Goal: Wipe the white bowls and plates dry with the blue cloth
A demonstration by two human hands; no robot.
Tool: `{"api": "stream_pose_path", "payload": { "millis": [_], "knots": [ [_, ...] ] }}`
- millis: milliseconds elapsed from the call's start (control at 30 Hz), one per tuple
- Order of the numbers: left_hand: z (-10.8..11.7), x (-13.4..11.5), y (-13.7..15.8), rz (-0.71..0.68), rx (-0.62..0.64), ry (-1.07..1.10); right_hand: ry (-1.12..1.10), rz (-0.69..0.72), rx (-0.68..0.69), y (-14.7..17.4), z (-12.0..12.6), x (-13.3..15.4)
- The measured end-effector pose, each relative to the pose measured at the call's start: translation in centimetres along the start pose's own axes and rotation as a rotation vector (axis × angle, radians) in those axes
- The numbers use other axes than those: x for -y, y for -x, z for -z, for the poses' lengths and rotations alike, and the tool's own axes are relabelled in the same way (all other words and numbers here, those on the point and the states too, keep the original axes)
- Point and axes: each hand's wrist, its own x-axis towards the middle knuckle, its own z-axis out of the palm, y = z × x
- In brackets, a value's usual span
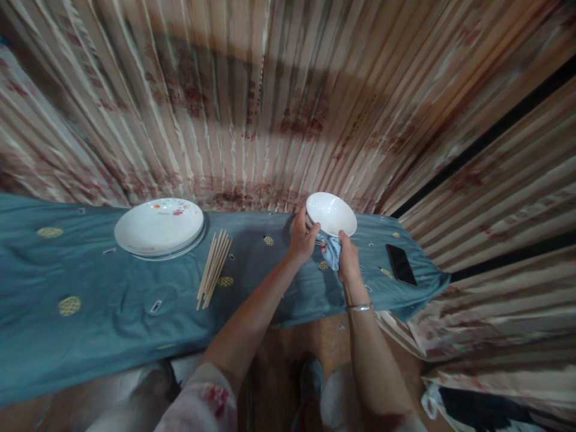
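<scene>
A white bowl (pixel 332 213) is tilted toward me at the right of the cloth-covered table. My left hand (pixel 304 236) grips its left side, the thumb on the near rim. My right hand (pixel 347 255) is closed on a light blue cloth (pixel 332 251) and pinches the bowl's near rim with its thumb. The cloth hangs just under the bowl's front edge. Whatever lies beneath the bowl is mostly hidden by it and my hands.
A stack of white plates (pixel 157 227) with a floral print stands on the left. Several wooden chopsticks (pixel 214 268) lie beside it. A black phone (pixel 401 264) rests near the right end of the teal tablecloth (pixel 121 306). Patterned curtains (pixel 270 108) hang behind the table.
</scene>
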Motion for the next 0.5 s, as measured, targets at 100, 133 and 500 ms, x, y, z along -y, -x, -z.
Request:
{"api": "stream_pose_path", "payload": {
  "millis": [100, 133, 500],
  "knots": [
    [-0.7, 0.6, -0.7, 0.039, -0.032, -0.001, 0.011, 0.007, 0.002, -0.8, 0.3, -0.7],
    [-0.8, 0.8, -0.8, 0.039, -0.039, -0.008, 0.016, 0.009, 0.004, -1.0, 0.3, -1.0],
    [-1.9, 2.5, -2.2, 0.198, -0.022, -0.068, 0.083, 0.019, -0.017, -2.3, 0.1, -2.3]
  ]
}}
